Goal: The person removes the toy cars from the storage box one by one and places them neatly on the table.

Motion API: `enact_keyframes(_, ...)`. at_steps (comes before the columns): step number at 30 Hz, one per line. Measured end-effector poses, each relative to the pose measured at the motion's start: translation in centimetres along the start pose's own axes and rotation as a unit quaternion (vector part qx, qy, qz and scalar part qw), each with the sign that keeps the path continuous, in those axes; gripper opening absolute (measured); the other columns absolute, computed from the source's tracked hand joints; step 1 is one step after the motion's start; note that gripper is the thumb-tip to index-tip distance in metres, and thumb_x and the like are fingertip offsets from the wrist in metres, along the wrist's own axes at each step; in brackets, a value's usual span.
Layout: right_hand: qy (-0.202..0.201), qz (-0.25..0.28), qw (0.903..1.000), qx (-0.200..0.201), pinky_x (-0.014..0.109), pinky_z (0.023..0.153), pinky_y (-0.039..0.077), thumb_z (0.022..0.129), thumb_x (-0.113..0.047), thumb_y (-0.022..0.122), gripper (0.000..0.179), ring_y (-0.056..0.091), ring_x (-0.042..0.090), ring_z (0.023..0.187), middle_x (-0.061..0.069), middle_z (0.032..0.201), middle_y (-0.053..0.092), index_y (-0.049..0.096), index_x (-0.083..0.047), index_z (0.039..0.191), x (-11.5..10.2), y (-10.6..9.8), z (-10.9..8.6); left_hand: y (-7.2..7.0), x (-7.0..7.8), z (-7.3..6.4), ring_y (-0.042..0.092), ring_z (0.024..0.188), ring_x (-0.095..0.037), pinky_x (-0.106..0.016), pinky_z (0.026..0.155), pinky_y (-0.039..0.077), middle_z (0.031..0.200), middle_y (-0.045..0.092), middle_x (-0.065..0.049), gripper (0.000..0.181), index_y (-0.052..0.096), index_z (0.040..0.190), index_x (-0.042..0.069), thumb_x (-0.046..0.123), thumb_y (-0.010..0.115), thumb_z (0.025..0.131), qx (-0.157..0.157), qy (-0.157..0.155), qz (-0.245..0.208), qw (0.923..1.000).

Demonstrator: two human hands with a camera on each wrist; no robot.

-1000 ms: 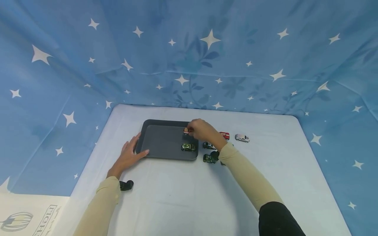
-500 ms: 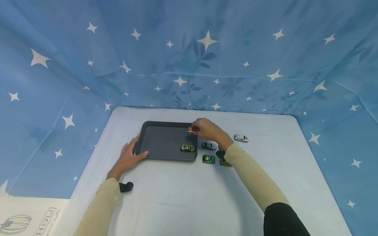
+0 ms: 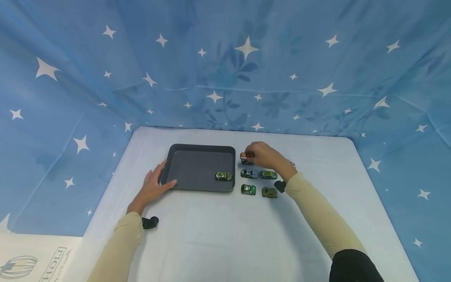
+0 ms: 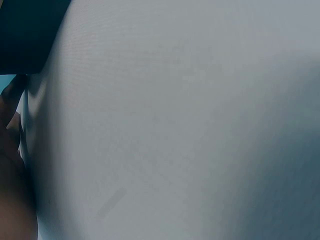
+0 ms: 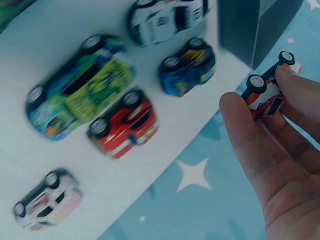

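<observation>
A small red, white and orange toy car (image 5: 265, 95) is pinched between thumb and fingers of my right hand (image 3: 264, 154), just right of the tray's far right corner. My left hand (image 3: 154, 183) rests at the left side of the grey tray (image 3: 190, 166), fingers spread along the edge and thumb over the near rim. In the left wrist view, part of that hand (image 4: 12, 160) shows beside the dark tray side (image 4: 30, 40). One camouflage toy car (image 3: 223, 176) stands inside the tray, near its right end.
Right of the tray stand a silver-black car (image 3: 249, 174), green cars (image 3: 269, 174) and an olive car (image 3: 269, 192). A blue car (image 5: 189, 67), a red car (image 5: 125, 122) and a white car (image 5: 47, 200) show in the right wrist view. A starry blue cloth (image 3: 225, 70) rises behind the table.
My right hand has moved right with the toy car, from over the tray's far right part to beyond its right edge. The left hand has stayed on the tray.
</observation>
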State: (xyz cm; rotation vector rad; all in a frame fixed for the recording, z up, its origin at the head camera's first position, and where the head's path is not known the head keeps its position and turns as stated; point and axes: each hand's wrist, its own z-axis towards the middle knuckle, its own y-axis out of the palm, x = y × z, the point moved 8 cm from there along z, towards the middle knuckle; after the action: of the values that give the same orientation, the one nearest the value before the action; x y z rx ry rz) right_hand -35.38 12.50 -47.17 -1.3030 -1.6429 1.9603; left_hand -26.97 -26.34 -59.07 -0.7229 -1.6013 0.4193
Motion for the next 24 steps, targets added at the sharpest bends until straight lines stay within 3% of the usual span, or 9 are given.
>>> enact_keyframes(9, 0.015, 0.005, 0.9999, 0.002, 0.041, 0.07, 0.052, 0.096, 0.001, 0.079, 0.012, 0.059, 0.021, 0.079, 0.006, 0.091, 0.068, 0.078, 0.002, 0.108, 2.4, -0.9, -2.4, 0.1, 0.5, 0.0, -0.007, 0.16, -0.051, -0.074, 0.124, 0.0, 0.177, 0.01, -0.024, 0.101, 0.01, 0.175, 0.025, 0.051, 0.072, 0.1, -0.003, 0.009, 0.006, 0.9999)
enact_keyframes(20, 0.051, 0.001, 0.9986, 0.014, 0.047, 0.08, 0.059, 0.094, 0.003, 0.079, 0.02, 0.068, 0.027, 0.091, 0.012, 0.101, 0.074, 0.077, 0.005, 0.113, 5.2, -2.2, -5.2, -0.1, 0.5, 0.2, -0.01, 0.159, -0.052, -0.076, 0.123, -0.001, 0.177, 0.007, -0.025, 0.102, 0.008, 0.175, 0.023, 0.051, 0.072, 0.1, -0.005, 0.007, 0.009, 0.9999)
enact_keyframes(24, 0.059, -0.007, 0.9981, 0.018, 0.047, 0.079, 0.058, 0.093, 0.005, 0.078, 0.017, 0.067, 0.026, 0.089, 0.011, 0.098, 0.074, 0.078, 0.005, 0.11, 6.2, -2.4, -6.3, 0.1, 0.2, 0.3, -0.009, 0.159, -0.052, -0.075, 0.123, -0.001, 0.177, 0.007, -0.025, 0.103, 0.008, 0.175, 0.024, 0.051, 0.072, 0.1, -0.006, 0.006, 0.011, 0.9999)
